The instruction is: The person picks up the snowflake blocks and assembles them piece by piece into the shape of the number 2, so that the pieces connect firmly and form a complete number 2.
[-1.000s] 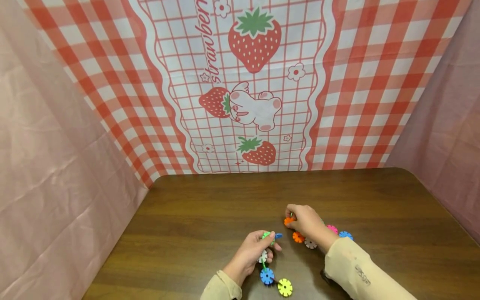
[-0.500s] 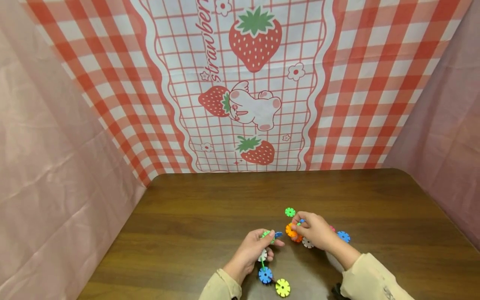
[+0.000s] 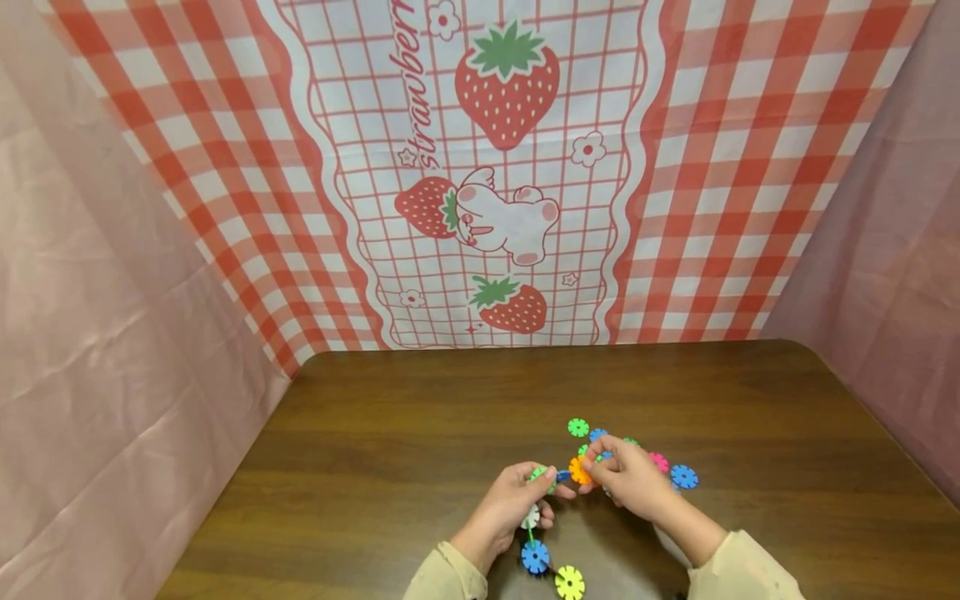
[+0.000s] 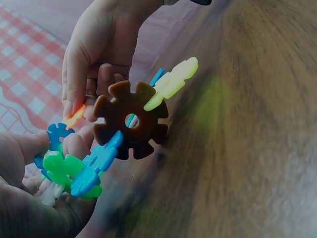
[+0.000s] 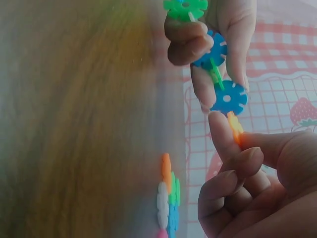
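Observation:
My left hand (image 3: 510, 507) holds a chain of slotted plastic snowflake discs, green, blue and white among them. From it hang a blue disc (image 3: 536, 557), a brown disc (image 4: 111, 115) and a yellow disc (image 3: 570, 583). A blue disc (image 5: 233, 96) at the chain's upper end sticks out past the left fingers. Between thumb and forefinger, my right hand (image 3: 633, 482) pinches an orange disc (image 5: 235, 127). Seen from the right wrist, its edge meets the rim of that blue end disc, the two roughly crosswise.
Loose discs lie on the brown wooden table (image 3: 375, 467) around and behind the right hand, including a green disc (image 3: 577, 427), a pink disc (image 3: 658, 462) and a blue disc (image 3: 685, 477). A red checked strawberry cloth (image 3: 502, 167) hangs behind the table's far edge.
The right hand has picked the orange disc off the table and brought it left and nearer to the end of the chain. The left hand keeps its hold, almost in place.

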Motion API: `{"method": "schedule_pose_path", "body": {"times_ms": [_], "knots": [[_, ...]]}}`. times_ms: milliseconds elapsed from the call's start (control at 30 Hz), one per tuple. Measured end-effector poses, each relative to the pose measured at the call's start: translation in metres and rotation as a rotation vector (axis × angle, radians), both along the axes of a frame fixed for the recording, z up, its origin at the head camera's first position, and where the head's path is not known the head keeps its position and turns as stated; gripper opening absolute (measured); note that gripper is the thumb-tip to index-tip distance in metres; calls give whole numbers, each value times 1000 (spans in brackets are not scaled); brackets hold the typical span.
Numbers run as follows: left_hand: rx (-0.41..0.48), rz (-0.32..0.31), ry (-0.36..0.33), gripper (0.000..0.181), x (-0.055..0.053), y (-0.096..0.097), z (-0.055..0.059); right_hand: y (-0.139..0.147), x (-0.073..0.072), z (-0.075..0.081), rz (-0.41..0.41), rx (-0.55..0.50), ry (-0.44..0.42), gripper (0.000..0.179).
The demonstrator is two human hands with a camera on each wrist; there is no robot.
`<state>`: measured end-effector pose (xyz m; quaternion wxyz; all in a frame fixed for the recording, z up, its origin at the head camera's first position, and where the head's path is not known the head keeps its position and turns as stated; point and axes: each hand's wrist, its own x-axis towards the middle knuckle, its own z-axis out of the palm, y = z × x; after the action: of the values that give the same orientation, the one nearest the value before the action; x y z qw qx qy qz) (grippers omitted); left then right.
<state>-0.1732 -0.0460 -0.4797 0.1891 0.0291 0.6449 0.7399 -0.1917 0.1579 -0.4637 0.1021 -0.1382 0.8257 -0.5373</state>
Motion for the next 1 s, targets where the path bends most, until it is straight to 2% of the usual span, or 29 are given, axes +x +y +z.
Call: {"method": "schedule_pose_path", "body": {"times_ms": [133,367,533,767,867,1000], "knots": [[6,6,-6,22,1,2,-1,-2,2,-3,-6,-34,-12,13],[-10,15,24,20,1,7,0,-10,7,-3,-79,-138,-76,15],[-21,16,19,22,1,8,1,-14,9,-3,-105,-132,-75,15],[-59,-16,7,22,2,5,2,-12,7,-5,-39,-20,0,15],[-58,-12,2,22,0,3,2,-9,4,-5,-46,86,97,14],[-58,-4,-9,23,-1,-1,3,-2,-1,-5,-75,291,260,3]]}}
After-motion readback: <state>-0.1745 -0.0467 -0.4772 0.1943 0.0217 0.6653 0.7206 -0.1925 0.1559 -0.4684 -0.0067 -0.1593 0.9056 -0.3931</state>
